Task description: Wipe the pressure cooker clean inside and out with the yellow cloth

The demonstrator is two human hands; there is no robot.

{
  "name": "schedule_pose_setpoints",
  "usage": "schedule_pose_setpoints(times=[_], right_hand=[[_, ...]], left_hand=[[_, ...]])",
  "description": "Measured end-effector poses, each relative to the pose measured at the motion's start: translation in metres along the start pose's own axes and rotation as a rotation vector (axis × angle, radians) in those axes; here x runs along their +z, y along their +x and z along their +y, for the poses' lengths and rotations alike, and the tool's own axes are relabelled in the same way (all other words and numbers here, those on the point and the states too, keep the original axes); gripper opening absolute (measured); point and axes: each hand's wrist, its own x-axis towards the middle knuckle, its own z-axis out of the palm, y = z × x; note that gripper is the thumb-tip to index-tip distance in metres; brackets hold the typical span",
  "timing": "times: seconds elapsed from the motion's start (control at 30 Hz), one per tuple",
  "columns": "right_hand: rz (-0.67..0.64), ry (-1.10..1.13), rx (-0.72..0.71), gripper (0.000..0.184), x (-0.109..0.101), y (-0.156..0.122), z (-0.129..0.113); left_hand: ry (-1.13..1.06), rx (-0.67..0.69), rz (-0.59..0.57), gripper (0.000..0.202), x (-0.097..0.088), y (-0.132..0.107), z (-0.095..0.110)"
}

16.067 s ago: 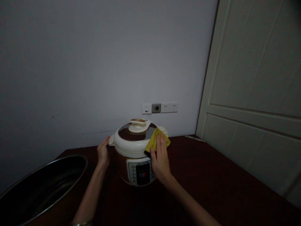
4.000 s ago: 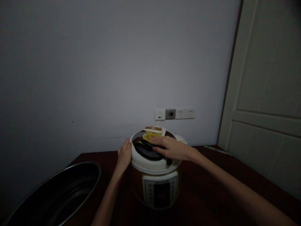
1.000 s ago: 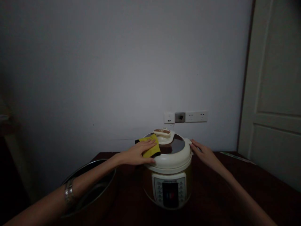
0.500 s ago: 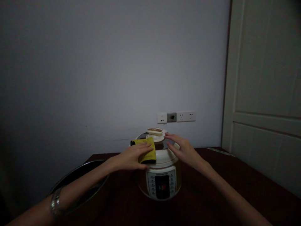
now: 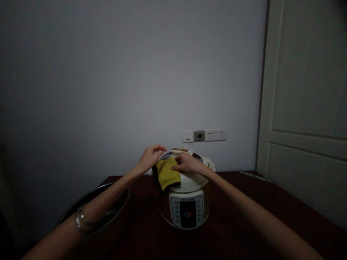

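A white and gold electric pressure cooker point(image 5: 187, 184) stands on the table, its lid on and its button panel facing me. A yellow cloth point(image 5: 167, 175) with a dark edge drapes over the front left of the lid. My right hand point(image 5: 188, 163) pinches the cloth's upper right edge between thumb and fingers, just in front of the lid handle point(image 5: 180, 150). Above the lid's left rim is my left hand point(image 5: 150, 156), its fingers bent and apart, with nothing visible in them. A silver bracelet circles my left wrist.
A large dark pot point(image 5: 123, 207) with a metal rim stands at the left, partly behind my left forearm. The table has a dark red cover point(image 5: 230, 224). Wall sockets point(image 5: 215, 135) sit behind the cooker, and a pale door point(image 5: 306, 108) is at the right.
My left hand has left the cloth and moved up to the lid's far left side. My right hand has come left from the lid's right side onto the cloth, which now hangs less flat.
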Motion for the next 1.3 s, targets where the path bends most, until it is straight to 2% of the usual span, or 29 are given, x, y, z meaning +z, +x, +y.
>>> schedule_pose_setpoints(times=[0.1,0.2,0.3,0.4,0.5,0.57,0.67,0.73,0.8,0.97,1.1,1.2,1.3], right_hand=[[0.112,0.154,0.004,0.017,0.012,0.002,-0.001],[0.164,0.414,0.036,0.027,0.013,-0.002,-0.007],[0.172,0.649,0.156,0.032,-0.014,-0.013,-0.008],[0.254,0.736,0.276,0.028,-0.062,-0.025,0.006],[0.436,0.673,0.372,0.030,-0.103,-0.029,0.030],[0.575,0.547,0.382,0.031,-0.118,-0.024,0.044],[0.757,0.271,0.305,0.025,-0.118,-0.004,0.055],[0.793,0.094,0.188,0.020,-0.105,0.012,0.055],[0.710,-0.008,0.068,0.016,-0.087,0.027,0.051],[0.270,0.048,-0.107,0.016,-0.045,0.036,0.030],[0.000,0.121,-0.208,0.027,-0.043,0.030,0.024],[-0.062,0.146,-0.229,0.040,-0.050,0.032,0.033],[-0.130,0.016,-0.288,0.046,-0.050,0.040,0.042]], left_hand=[[-0.015,0.059,0.170,0.021,-0.017,0.036,0.013],[-0.076,0.071,0.308,0.025,-0.027,0.052,0.019],[-0.188,-0.018,0.415,0.030,-0.028,0.043,0.001],[-0.257,-0.172,0.438,0.035,-0.018,0.022,-0.038],[-0.229,-0.319,0.419,0.036,-0.004,0.005,-0.082],[-0.203,-0.381,0.383,0.034,0.006,0.000,-0.106],[-0.217,-0.412,0.346,0.034,0.020,0.001,-0.132],[-0.259,-0.404,0.344,0.038,0.030,0.004,-0.144],[-0.299,-0.376,0.325,0.040,0.038,0.005,-0.151],[-0.284,-0.322,0.251,0.041,0.047,0.001,-0.149],[-0.275,-0.310,0.253,0.039,0.047,-0.002,-0.143],[-0.279,-0.320,0.255,0.039,0.049,-0.001,-0.141],[-0.284,-0.341,0.271,0.041,0.050,-0.001,-0.141]])
